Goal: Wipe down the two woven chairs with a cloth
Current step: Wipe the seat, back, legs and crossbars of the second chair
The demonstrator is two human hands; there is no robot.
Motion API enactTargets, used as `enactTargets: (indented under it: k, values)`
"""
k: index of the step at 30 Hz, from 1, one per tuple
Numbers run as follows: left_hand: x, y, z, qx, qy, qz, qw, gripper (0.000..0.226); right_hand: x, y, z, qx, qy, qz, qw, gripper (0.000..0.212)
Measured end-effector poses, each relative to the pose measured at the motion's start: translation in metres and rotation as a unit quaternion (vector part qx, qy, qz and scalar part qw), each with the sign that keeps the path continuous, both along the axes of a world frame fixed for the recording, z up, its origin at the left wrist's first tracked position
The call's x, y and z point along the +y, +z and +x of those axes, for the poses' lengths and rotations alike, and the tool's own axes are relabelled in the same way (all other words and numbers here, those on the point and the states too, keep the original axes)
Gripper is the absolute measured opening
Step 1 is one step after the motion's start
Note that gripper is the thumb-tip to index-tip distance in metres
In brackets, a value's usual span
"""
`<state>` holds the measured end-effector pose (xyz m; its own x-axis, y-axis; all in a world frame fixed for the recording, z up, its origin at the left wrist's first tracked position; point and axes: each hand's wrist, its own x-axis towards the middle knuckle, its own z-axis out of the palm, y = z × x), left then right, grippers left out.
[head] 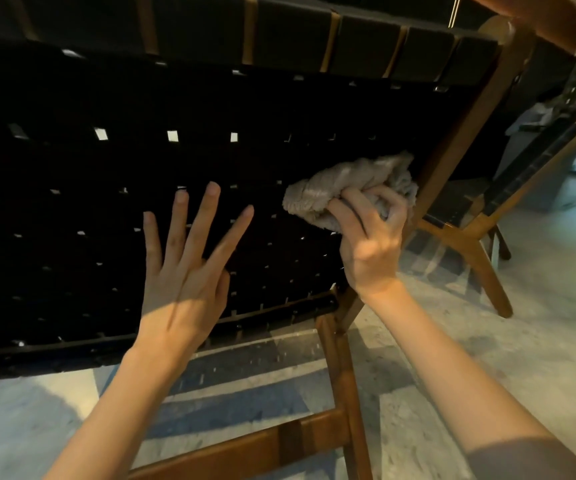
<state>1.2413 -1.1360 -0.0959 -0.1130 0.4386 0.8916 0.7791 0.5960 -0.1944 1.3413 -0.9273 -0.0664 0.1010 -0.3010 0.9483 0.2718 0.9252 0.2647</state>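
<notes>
**Behind the near chair, cloth at the right edge of the weave**

Behind the near chair (141, 168), the person faces the back side of its dark woven panel, which fills most of the view. The right hand (369, 244) is clenched around a bunched pale cloth (345, 185); the wad sticks up and to the left out of the grip and appears pressed against the weave, close beside the slanting wooden frame post (463, 133) at the panel's right edge. The left hand (182, 271) is released, fingers spread, holding nothing. It sits in front of the weave lower and to the left; whether its fingertips touch the straps I cannot tell.

The relation that matters: the cloth is at the far right of a panel whose long axis runs left to right, so nearly all the visible weave lies to the left of the grip, toward the free hand. A sweep that way seems the natural next pass, with the right hand the one placed to make it.

The second chair (536, 161) stands well apart on the floor (539, 289), off to the right. Judging from the hands' position, it is not being wiped now.
</notes>
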Motion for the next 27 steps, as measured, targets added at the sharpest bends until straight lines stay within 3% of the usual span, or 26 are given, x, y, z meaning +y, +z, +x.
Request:
enactTargets:
  k: [4, 7, 10, 12, 17, 20, 23, 27]
  values:
    - [0.001, -0.004, 0.001, -0.011, 0.005, -0.012, 1.0, 0.087, 0.004, -0.041, -0.003, -0.069, -0.018, -0.032, 0.997, 0.032]
    - [0.001, -0.008, 0.0, -0.015, 0.011, -0.028, 0.999, 0.087, 0.005, -0.064, -0.005, -0.136, -0.025, -0.068, 0.988, 0.023]
    - [0.0, -0.01, -0.001, -0.011, 0.014, -0.034, 0.999, 0.086, 0.008, -0.09, -0.005, -0.235, -0.08, -0.067, 0.966, 0.034]
    - [0.0, -0.01, -0.001, -0.01, 0.011, -0.034, 0.999, 0.087, 0.013, -0.11, -0.006, -0.29, -0.121, -0.079, 0.946, 0.028]
    - [0.0, -0.011, -0.001, 0.0, 0.007, -0.024, 1.0, 0.089, -0.001, -0.14, -0.005, -0.367, -0.123, -0.135, 0.912, 0.04]
    - [0.0, -0.008, -0.001, 0.005, 0.005, -0.022, 1.0, 0.088, -0.007, -0.139, -0.003, -0.371, -0.099, -0.162, 0.909, 0.027]
    - [-0.003, -0.003, 0.002, 0.004, 0.005, -0.023, 1.0, 0.086, -0.013, -0.124, 0.012, -0.39, -0.052, -0.165, 0.905, 0.036]
    - [-0.009, 0.007, 0.002, 0.009, 0.004, 0.002, 1.0, 0.085, -0.036, -0.075, 0.046, -0.264, 0.031, -0.069, 0.962, 0.031]
